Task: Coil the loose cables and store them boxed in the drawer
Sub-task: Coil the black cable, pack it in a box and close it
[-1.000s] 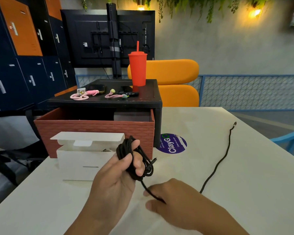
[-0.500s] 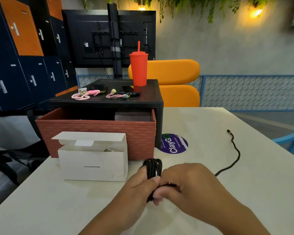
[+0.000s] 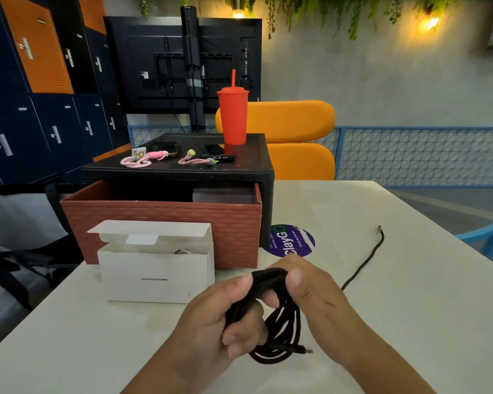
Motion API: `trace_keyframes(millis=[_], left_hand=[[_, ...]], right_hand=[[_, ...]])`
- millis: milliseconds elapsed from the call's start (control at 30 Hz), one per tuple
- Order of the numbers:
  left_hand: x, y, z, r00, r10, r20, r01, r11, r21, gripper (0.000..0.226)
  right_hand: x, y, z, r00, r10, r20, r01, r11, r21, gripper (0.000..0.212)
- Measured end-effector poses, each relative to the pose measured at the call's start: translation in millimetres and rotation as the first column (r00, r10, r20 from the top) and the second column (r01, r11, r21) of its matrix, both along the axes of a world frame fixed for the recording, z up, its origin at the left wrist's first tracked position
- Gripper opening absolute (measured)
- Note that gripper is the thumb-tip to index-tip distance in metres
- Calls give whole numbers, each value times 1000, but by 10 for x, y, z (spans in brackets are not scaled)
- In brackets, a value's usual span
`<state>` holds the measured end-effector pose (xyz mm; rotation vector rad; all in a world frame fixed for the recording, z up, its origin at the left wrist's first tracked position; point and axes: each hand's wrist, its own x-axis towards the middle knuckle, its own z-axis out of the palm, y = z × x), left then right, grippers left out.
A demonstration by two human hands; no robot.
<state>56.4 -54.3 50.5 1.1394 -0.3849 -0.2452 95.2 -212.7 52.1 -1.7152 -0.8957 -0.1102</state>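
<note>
A black braided cable (image 3: pixel 285 322) is partly wound into a coil that hangs from my two hands above the white table (image 3: pixel 410 322). My left hand (image 3: pixel 219 317) grips the coil's left side with curled fingers. My right hand (image 3: pixel 310 291) pinches the top of the coil. The loose tail of the cable (image 3: pixel 365 263) trails right across the table to its plug. An open white cardboard box (image 3: pixel 157 271) stands left of my hands. Behind it the brick-patterned drawer (image 3: pixel 165 223) is pulled out from under a black stand (image 3: pixel 182 169).
On the black stand are a red tumbler (image 3: pixel 232 115) with a straw, two pink coiled cables (image 3: pixel 143 159) and dark devices. A purple sticker (image 3: pixel 289 241) lies on the table. An orange chair (image 3: pixel 293 137) is behind, lockers at the left, a blue chair (image 3: pixel 487 240) at the right.
Both hands have drawn the coil lower and nearer to me. My right hand moved from the table onto the coil, more cable got wound in, and the loose tail became shorter.
</note>
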Motion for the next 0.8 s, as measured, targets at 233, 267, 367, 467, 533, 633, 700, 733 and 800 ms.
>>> trace_keyframes(millis=[233, 267, 367, 467, 533, 633, 700, 733, 800], left_hand=[[68, 79, -45, 960, -267, -79, 247, 948, -199, 24], [66, 87, -29, 949, -298, -99, 277, 943, -185, 22], [51, 132, -14, 935, -239, -263, 233, 971, -53, 31], [10, 112, 37, 916, -138, -376, 164, 986, 36, 41], [-1, 64, 61, 924, -60, -378, 87, 995, 55, 36], [14, 34, 82, 938, 27, -346, -62, 994, -90, 38], [48, 95, 89, 950, 55, -306, -138, 956, -258, 42], [69, 147, 86, 958, 73, -277, -165, 932, -324, 42], [95, 227, 84, 970, 107, -216, -188, 897, -399, 38]], right_hand=[[-31, 115, 64, 996, 19, -89, -19, 1000, 6, 45], [-22, 91, 71, 996, 19, -89, -22, 999, -34, 44], [12, 61, 44, 997, 43, -69, -54, 985, -166, 43], [33, 63, 15, 996, 72, -43, -81, 968, -238, 50], [24, 52, 30, 994, 89, -64, -100, 974, -202, 46], [66, -21, 45, 1000, -20, -19, 17, 986, -169, 47], [147, -125, 29, 980, -190, 63, 198, 966, -167, 58], [186, -180, 27, 957, -271, 99, 286, 940, -186, 58], [238, -277, 32, 926, -356, 126, 377, 890, -259, 50]])
